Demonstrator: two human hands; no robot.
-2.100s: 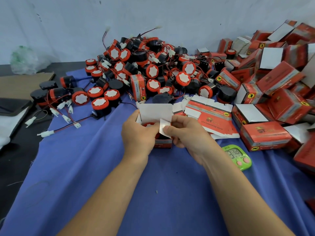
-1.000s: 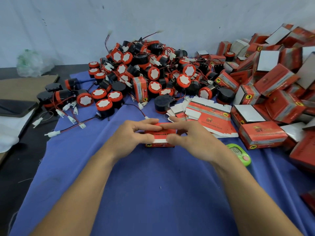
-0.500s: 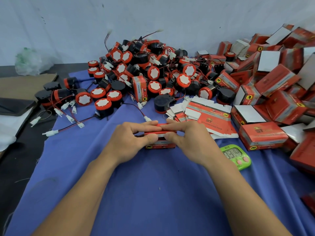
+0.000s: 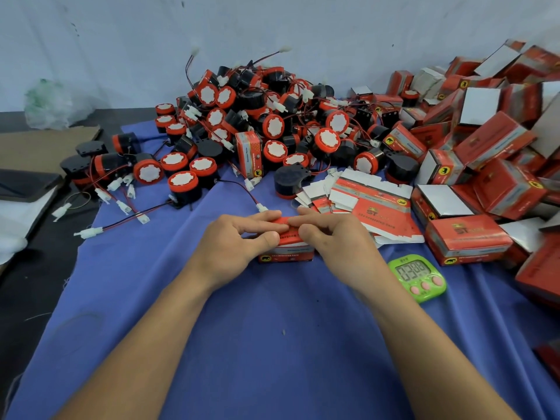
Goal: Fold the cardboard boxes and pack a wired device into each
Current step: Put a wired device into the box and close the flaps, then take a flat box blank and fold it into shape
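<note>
Near the middle of the blue-clothed tabletop (image 4: pixel 272 344) sits a small red box (image 4: pixel 286 255), with the left hand (image 4: pixel 238 245) and right hand (image 4: pixel 331 242) pinching its top edge, forefingers over the lid, thumbs in front. Such thin card looks light and easily creased, so the folded corners seem the best hold.

Red box (image 4: pixel 286 248); blue cloth (image 4: pixel 272 344); green timer (image 4: pixel 417 277).

left grip (image 4: pixel 230 247) and right grip (image 4: pixel 336 241) pinch together, forefinger tips touching.
</note>
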